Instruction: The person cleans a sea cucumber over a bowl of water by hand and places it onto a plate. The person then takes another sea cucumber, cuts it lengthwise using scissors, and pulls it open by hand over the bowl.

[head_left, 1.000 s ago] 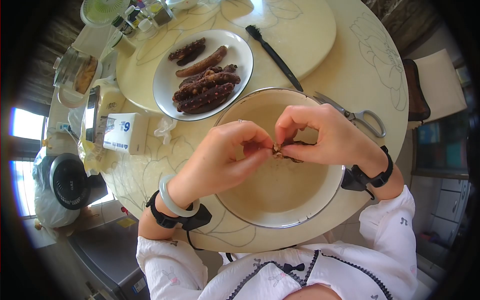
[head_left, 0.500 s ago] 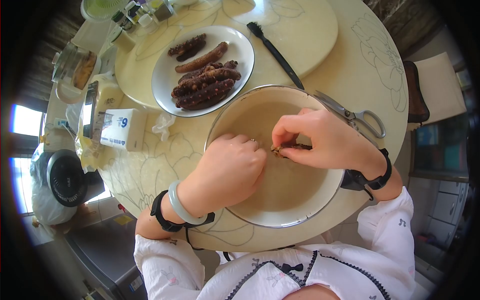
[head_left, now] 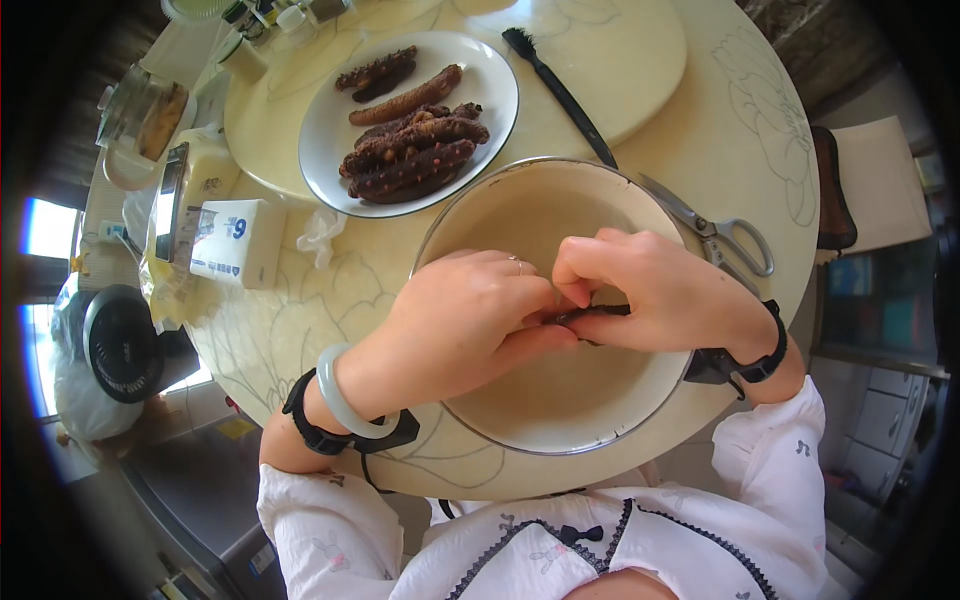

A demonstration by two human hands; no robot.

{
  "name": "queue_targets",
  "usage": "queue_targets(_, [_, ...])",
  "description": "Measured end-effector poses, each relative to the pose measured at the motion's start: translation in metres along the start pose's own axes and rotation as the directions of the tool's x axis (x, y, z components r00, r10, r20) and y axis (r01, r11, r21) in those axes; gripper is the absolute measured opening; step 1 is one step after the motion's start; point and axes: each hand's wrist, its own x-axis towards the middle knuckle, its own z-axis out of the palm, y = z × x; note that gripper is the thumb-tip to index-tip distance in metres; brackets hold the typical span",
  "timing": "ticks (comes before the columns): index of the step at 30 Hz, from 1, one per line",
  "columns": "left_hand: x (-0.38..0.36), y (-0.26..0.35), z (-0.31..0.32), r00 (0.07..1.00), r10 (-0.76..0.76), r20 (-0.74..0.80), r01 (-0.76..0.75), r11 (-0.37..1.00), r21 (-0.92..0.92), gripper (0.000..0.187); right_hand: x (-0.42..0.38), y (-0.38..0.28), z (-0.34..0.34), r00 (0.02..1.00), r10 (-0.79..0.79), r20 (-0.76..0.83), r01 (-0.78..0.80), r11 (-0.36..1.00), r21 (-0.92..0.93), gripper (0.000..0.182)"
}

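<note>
Over a wide cream basin (head_left: 545,420) of cloudy water, both my hands meet at a dark sea cucumber (head_left: 600,312), mostly hidden by the fingers. My right hand (head_left: 650,290) pinches it between thumb and fingers. From the other side, my left hand (head_left: 475,305) closes its thumb and fingers on the near end. Behind the basin, a white plate (head_left: 325,130) carries several sea cucumbers (head_left: 415,145), dark brown and bumpy. A black brush (head_left: 560,95) lies right of the plate. Grey-handled scissors (head_left: 715,230) rest against the basin's right side.
A white tissue pack (head_left: 238,243) and a crumpled clear plastic scrap (head_left: 320,237) lie left of the basin. Farther left stands a glass pot (head_left: 145,115). Small jars (head_left: 242,60) stand at the back left. A chair (head_left: 870,185) is beyond the table's right edge.
My left hand has moved right and now grips the sea cucumber together with my right hand. The view has shifted slightly.
</note>
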Motion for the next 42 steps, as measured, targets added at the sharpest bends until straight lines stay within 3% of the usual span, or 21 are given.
queue_targets(3, [0.000, -0.002, -0.001, 1.000, -0.002, 0.001, 0.002, 0.998, -0.055, 0.018, 0.000, 0.000, 0.000, 0.997, -0.070, -0.040, 0.068, 0.997, -0.048, 0.023])
queue_targets(5, [-0.001, -0.004, -0.001, 1.000, -0.006, 0.029, 0.008, 0.997, -0.077, 0.016, 0.002, -0.004, -0.003, 0.999, 0.043, 0.015, -0.043, 0.998, 0.038, 0.025])
queue_targets(12, [-0.003, -0.004, 0.001, 0.999, -0.019, 0.037, 0.021, 0.998, -0.067, 0.013, 0.003, -0.003, -0.003, 0.996, 0.086, 0.031, -0.088, 0.994, 0.067, 0.026])
queue_targets(21, [-0.006, -0.006, 0.009, 1.000, -0.017, -0.006, 0.018, 0.988, 0.153, 0.011, 0.001, -0.001, 0.000, 0.995, 0.096, 0.016, -0.096, 0.995, -0.015, 0.029])
queue_targets(26, [-0.007, -0.005, 0.009, 0.998, 0.008, 0.058, -0.024, 0.960, 0.280, 0.003, 0.002, -0.002, 0.000, 0.986, 0.151, 0.073, -0.137, 0.976, -0.169, 0.028])
queue_targets(33, [-0.007, -0.004, 0.008, 0.994, -0.041, 0.097, 0.008, 0.948, 0.319, 0.010, 0.002, -0.003, -0.001, 0.985, 0.144, 0.098, -0.133, 0.985, -0.106, 0.027])
queue_targets(35, [-0.006, -0.005, 0.009, 0.998, 0.017, 0.067, -0.038, 0.946, 0.323, 0.015, 0.003, -0.004, -0.002, 0.976, 0.184, 0.117, -0.178, 0.982, -0.060, 0.028])
queue_targets(39, [-0.004, -0.004, 0.005, 0.999, 0.039, 0.037, -0.046, 0.979, 0.198, 0.018, 0.003, -0.003, -0.001, 0.980, 0.167, 0.104, -0.165, 0.986, -0.033, 0.029])
queue_targets(42, [-0.003, -0.005, 0.003, 0.999, 0.009, 0.051, -0.011, 0.999, 0.036, 0.016, 0.002, -0.001, 0.000, 0.996, 0.057, 0.069, -0.058, 0.998, 0.015, 0.028])
